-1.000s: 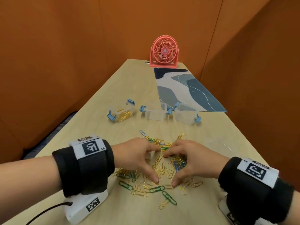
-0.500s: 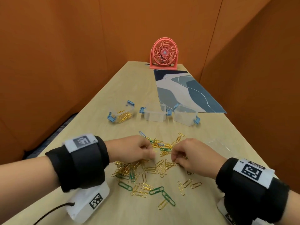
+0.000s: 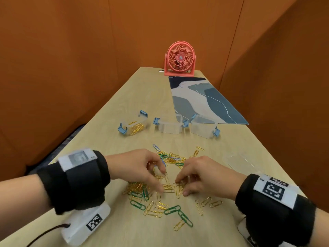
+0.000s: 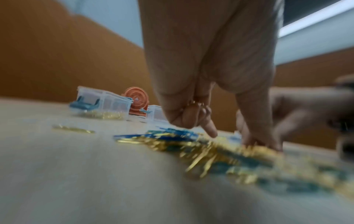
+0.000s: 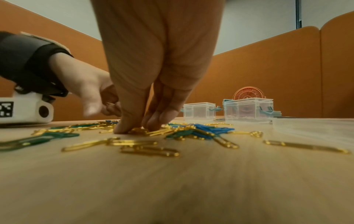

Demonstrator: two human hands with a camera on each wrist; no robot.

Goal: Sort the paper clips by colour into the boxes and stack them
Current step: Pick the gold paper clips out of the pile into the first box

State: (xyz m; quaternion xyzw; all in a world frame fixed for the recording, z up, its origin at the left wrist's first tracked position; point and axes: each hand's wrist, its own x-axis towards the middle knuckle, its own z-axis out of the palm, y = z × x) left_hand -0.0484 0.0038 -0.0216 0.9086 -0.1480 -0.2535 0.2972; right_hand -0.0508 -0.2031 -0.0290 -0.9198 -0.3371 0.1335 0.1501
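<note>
Gold, green and blue paper clips point(image 3: 160, 209) lie scattered on the wooden table point(image 3: 124, 232) in front of me. My left hand point(image 3: 162, 181) hovers over the heap's left side, its curled fingers holding a few gold clips point(image 4: 197, 105), with the index finger pointing down. My right hand point(image 3: 181, 187) pinches gold clips point(image 5: 139, 130) against the table with thumb and fingertips. Three clear boxes with blue latches stand behind the heap: the left box point(image 3: 133, 125) holds gold clips, while the middle box point(image 3: 170, 127) and right box point(image 3: 203, 128) look empty.
Clear lids point(image 3: 240, 161) lie on the table right of the heap. A blue patterned mat point(image 3: 201, 100) lies behind the boxes, with a pink fan point(image 3: 180, 58) at the far end. Orange partition walls close in both sides.
Both hands drew up from the heap half a second ago. Now their fingers reach down again into the clips, a little nearer to me.
</note>
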